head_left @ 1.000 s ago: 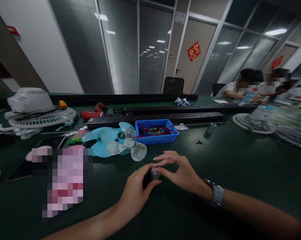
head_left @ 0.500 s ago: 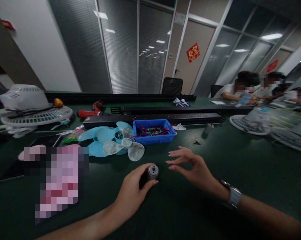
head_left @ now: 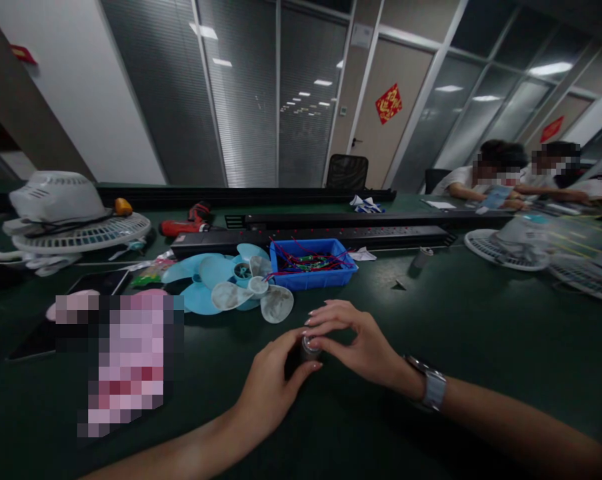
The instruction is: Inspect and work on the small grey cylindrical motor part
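Observation:
A small grey metal motor [head_left: 309,347] stands upright on the dark green table [head_left: 471,320] near its front middle. My left hand [head_left: 271,387] wraps round the motor's body from the left, thumb against its side. My right hand [head_left: 353,340] reaches in from the right with its fingertips pinched on the motor's top end. A watch [head_left: 433,390] sits on my right wrist. Most of the motor is hidden by the fingers.
Behind the hands lie blue and white fan blades [head_left: 231,290] and a blue bin [head_left: 313,263] of red wires. Black power strips [head_left: 331,237], a red drill [head_left: 188,223] and fan housings [head_left: 71,220] stand further back. Other people sit at the far right [head_left: 501,177].
My right hand lifted off the motor and opened half a second ago, then came back down and pinched its top again. My left hand kept hold throughout.

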Motion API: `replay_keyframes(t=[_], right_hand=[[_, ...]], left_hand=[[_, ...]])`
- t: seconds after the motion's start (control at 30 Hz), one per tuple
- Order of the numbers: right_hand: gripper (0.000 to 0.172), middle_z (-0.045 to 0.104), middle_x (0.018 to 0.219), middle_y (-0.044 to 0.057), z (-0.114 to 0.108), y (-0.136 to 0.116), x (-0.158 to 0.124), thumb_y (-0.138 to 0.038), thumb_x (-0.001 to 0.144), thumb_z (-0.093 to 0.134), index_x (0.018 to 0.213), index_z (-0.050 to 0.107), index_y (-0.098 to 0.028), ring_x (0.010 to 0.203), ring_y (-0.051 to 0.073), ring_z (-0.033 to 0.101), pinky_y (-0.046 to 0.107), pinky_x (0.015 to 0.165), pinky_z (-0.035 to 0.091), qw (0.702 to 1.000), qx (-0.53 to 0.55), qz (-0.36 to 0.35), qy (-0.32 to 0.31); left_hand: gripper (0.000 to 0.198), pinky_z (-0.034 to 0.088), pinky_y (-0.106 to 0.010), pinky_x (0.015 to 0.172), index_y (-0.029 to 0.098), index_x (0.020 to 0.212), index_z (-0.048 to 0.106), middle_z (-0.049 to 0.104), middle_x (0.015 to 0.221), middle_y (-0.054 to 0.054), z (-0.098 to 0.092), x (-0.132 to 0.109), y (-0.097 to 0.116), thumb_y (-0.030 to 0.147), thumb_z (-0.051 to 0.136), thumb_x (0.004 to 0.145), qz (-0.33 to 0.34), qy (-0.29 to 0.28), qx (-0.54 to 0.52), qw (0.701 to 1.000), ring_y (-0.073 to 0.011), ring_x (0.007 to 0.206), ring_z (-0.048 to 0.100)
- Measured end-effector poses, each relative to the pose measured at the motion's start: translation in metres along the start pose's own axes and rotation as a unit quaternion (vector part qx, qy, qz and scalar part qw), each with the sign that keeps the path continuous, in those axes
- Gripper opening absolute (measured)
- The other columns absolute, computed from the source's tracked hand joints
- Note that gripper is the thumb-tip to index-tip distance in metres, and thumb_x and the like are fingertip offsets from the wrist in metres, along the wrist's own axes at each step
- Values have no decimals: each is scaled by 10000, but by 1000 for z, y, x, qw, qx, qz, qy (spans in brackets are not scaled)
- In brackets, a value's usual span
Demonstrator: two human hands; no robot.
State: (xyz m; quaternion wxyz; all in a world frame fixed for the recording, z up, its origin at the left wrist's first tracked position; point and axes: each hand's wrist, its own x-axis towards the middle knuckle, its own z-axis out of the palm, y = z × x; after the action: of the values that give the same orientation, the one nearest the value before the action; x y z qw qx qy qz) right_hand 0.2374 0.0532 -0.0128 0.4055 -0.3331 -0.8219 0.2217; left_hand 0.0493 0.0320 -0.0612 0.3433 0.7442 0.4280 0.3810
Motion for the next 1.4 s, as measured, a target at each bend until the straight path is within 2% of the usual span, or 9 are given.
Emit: replay_keyframes(t=[0.27,0.43,0.83,0.9,1.03,1.13,1.23,1.33,1.4], right_hand=[[257,765,987,-14,1,-3,0,-115,802,757,1004,720,-269,1022,192,667,409,1019,436,999,-20,-18,29],[248,753,1026,-14,0,-1,1,-109,810,749,1003,723,-261,1012,180,669,387,1015,435,1000,-23,-9,6],[213,735,1098,21,-1,-6,-6,-215,863,692,1070,706,-264,1076,216,647,433,1009,435,999,13,48,-2],[101,761,915,9,-5,-6,-9,-256,914,618,962,707,-246,925,204,694,485,1069,362,997,18,64,44],[256,706,719,-4,-14,-3,-12,-355,983,480,825,625,-217,683,170,681,518,1080,324,981,33,112,155],[199,713,877,36,-13,-3,-13,-384,958,527,1025,616,-220,864,212,680,482,993,426,986,49,139,79],[368,616,1251,76,-5,-2,-17,-370,910,619,1247,549,-240,1190,239,559,445,1023,428,985,70,153,-27],[519,542,1367,72,4,3,-23,-366,886,666,1352,466,-254,1266,224,507,430,1078,396,975,118,175,-76],[565,537,1383,73,9,7,-27,-369,879,681,1376,440,-252,1269,215,513,412,1083,403,966,165,177,-94]], left_hand=[[334,519,-396,902,202,1167,610,698,1131,-67,-2,1,4,186,678,840,-14,-5,1,1000,-247,1001,656],[345,508,-387,919,208,1175,609,689,1155,-59,-1,-1,3,174,681,839,-15,-5,-7,1000,-242,1034,643],[375,504,-393,938,225,1205,600,685,1182,-58,1,-1,-1,196,686,842,-14,-1,-15,1000,-247,1054,644],[381,496,-406,951,234,1205,600,684,1185,-54,1,-2,-2,196,691,837,-18,-1,-12,1000,-251,1068,638],[383,480,-431,979,235,1198,605,679,1193,-54,0,-1,-1,190,697,829,-36,-1,-8,999,-259,1092,628],[368,476,-436,988,234,1190,607,676,1194,-56,0,0,1,185,686,834,-39,-8,-15,999,-257,1096,626],[496,479,-435,991,243,1265,542,646,1226,-68,-1,-3,4,196,715,803,-34,4,-33,999,-257,1112,613],[690,458,-458,1019,274,1399,391,514,1364,-95,-6,-7,7,244,719,793,14,45,-36,998,-278,1221,529],[594,412,-482,1066,309,1397,414,431,1417,-87,-12,-7,10,279,648,852,48,52,-30,997,-287,1296,452]])
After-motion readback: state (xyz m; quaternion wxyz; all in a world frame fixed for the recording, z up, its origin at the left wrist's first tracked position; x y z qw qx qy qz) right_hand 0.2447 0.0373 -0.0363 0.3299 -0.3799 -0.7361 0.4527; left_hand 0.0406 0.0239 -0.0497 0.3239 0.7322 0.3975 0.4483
